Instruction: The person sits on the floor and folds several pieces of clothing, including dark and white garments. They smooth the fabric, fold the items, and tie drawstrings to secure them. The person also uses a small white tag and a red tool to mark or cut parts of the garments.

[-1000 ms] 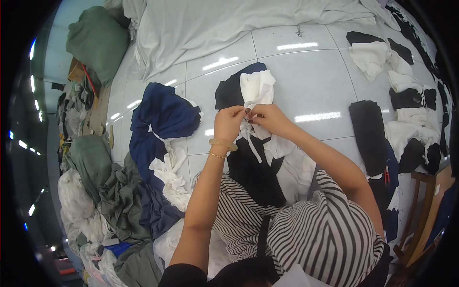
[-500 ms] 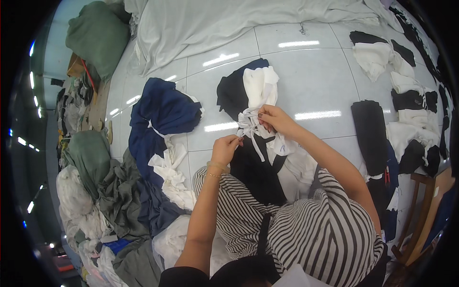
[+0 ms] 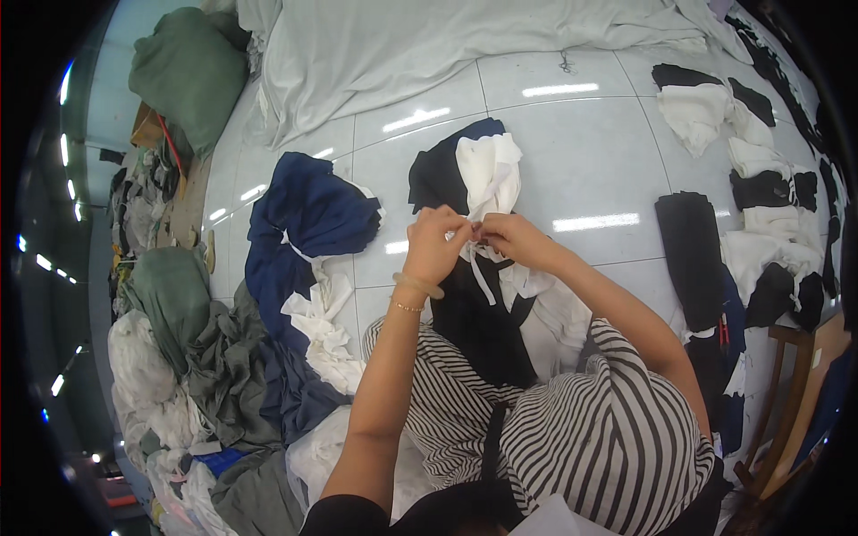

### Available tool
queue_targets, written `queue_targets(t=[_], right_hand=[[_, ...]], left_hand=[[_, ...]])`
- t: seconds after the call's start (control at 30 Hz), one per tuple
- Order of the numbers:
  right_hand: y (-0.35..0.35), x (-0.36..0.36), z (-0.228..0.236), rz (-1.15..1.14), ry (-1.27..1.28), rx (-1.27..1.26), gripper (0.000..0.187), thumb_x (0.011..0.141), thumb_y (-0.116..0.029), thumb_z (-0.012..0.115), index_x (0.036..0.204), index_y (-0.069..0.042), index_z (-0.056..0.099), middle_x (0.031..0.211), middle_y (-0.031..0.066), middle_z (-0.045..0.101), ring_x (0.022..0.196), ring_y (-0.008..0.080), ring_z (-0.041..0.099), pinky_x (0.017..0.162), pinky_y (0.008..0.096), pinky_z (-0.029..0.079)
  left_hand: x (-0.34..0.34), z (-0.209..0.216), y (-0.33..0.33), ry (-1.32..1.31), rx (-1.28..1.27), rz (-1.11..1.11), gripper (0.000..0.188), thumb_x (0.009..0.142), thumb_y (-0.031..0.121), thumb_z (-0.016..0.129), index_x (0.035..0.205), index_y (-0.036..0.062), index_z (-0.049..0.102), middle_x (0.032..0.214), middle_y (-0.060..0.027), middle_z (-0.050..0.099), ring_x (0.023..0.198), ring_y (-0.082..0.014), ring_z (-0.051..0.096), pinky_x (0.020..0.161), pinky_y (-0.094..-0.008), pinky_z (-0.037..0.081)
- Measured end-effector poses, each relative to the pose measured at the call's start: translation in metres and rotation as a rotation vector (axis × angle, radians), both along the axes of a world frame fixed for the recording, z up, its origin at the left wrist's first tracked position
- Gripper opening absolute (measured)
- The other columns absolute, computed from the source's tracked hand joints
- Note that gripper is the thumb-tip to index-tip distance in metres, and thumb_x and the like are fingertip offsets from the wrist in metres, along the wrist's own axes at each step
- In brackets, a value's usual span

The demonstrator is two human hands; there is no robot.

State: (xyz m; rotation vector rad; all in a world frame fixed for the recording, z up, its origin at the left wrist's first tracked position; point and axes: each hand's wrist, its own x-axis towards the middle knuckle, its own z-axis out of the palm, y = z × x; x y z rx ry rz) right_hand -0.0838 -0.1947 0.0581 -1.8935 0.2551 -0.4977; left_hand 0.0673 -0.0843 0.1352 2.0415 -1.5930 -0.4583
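Note:
A bundle of cloth, with a black piece (image 3: 438,183) and a white piece (image 3: 490,174) at its far end, lies on the tiled floor before me. A white cloth strip (image 3: 483,279) is drawn round its narrow middle, one end hanging over the black fabric (image 3: 478,313) nearer me. My left hand (image 3: 436,243) and my right hand (image 3: 517,239) meet over that middle, fingertips pinched on the strip and almost touching. The knot or crossing under my fingers is mostly hidden.
To the left lies a navy bundle (image 3: 308,205) tied with white. Grey-green cloth heaps (image 3: 228,375) and a big green sack (image 3: 188,76) are beyond. A black roll (image 3: 688,259) and black-and-white bundles (image 3: 764,196) lie right, near a wooden chair (image 3: 778,402). Pale sheeting (image 3: 429,40) spreads at the back.
My left hand has moved up and right to meet my right hand. My right hand has lowered slightly. The loop of strip that showed between them is now covered by my fingers.

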Motion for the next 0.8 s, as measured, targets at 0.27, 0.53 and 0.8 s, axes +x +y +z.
queue_targets(t=[0.27, 0.53, 0.8], right_hand=[[0.006, -0.006, -0.002, -0.065, 0.061, 0.454, 0.012, 0.09, -0.002, 0.058, 0.096, 0.003, 0.066, 0.069, 0.007, 0.063, 0.055, 0.0105, 0.057, 0.054, 0.0262, 0.048], [0.004, -0.009, -0.005, -0.052, 0.076, 0.539, 0.013, 0.09, -0.004, 0.057, 0.098, 0.002, 0.066, 0.073, 0.0032, 0.063, 0.063, 0.008, 0.059, 0.057, 0.0235, 0.049], [-0.003, -0.014, -0.012, -0.033, -0.027, 0.768, 0.012, 0.091, -0.003, 0.056, 0.097, 0.004, 0.064, 0.074, 0.0037, 0.062, 0.063, 0.0082, 0.06, 0.058, 0.0231, 0.052]], left_hand=[[0.021, -0.054, -0.038, 0.116, 0.277, 0.225, 0.034, 0.083, 0.033, 0.071, 0.087, -0.0008, 0.071, 0.071, -0.0087, 0.069, 0.065, -0.0175, 0.063, 0.062, -0.0337, 0.048], [0.021, -0.03, -0.008, 1.238, 0.047, 0.354, 0.025, 0.094, 0.022, 0.055, 0.116, 0.009, 0.055, 0.09, 0.0012, 0.064, 0.08, -0.0099, 0.054, 0.086, -0.0335, 0.045], [0.072, 0.025, 0.155, 1.325, 0.542, 0.07, 0.039, 0.096, 0.03, 0.057, 0.125, 0.0048, 0.058, 0.073, -0.0054, 0.066, 0.066, -0.0156, 0.062, 0.069, -0.0305, 0.053]])
